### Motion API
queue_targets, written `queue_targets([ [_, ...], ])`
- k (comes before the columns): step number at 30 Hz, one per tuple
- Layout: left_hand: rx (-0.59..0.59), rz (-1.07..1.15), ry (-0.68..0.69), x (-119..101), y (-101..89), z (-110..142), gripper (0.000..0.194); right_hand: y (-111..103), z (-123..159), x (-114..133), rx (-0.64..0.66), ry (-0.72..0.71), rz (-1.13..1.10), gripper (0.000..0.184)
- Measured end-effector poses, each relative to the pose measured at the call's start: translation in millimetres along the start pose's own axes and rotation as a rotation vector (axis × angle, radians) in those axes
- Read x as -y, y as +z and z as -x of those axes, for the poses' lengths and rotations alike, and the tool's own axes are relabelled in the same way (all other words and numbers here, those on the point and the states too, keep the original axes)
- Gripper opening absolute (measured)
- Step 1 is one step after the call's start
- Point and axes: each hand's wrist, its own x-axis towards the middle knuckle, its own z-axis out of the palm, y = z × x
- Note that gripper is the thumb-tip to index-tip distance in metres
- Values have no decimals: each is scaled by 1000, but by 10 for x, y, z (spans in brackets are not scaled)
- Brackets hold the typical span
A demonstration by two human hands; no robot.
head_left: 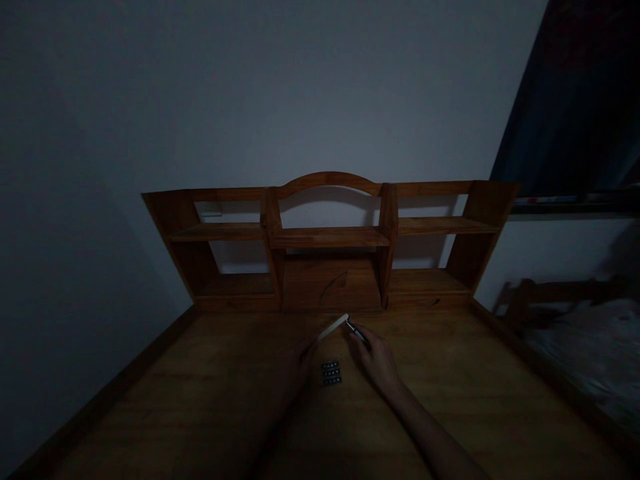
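In the dim head view, my left hand [295,367] is closed around the near end of a thin pale strip [333,327], which slants up to the right. My right hand [376,357] grips a dark pen-like tool [358,332] with a shiny metal end. The tool's tip meets or nearly meets the strip's far end; contact is too small to be sure of. Between my forearms, a small dark block with rows of light dots [331,373] lies on the wooden desk [475,387]. Its exact kind cannot be made out.
A wooden shelf unit [330,237] stands along the desk's back edge, against the pale wall [320,93]. Raised wooden edges run along both sides. At the right are a dark curtain [580,100] and a bed-like frame [565,291] with pale bedding [595,353].
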Motion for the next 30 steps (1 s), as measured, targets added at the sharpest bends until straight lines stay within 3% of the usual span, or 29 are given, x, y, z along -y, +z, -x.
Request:
queue_targets([
  [8,-3,10,22,-49,-27,-5,37,11,26,53,29,-61,62,34],
  [17,17,-5,28,137,53,-41,40,1,17,17,13,-19,134,34],
  [26,43,54,51,-25,25,13,39,9,31,13,-17,-14,177,34],
  [30,77,60,38,17,25,5,41,1,27,18,2,-31,173,34],
])
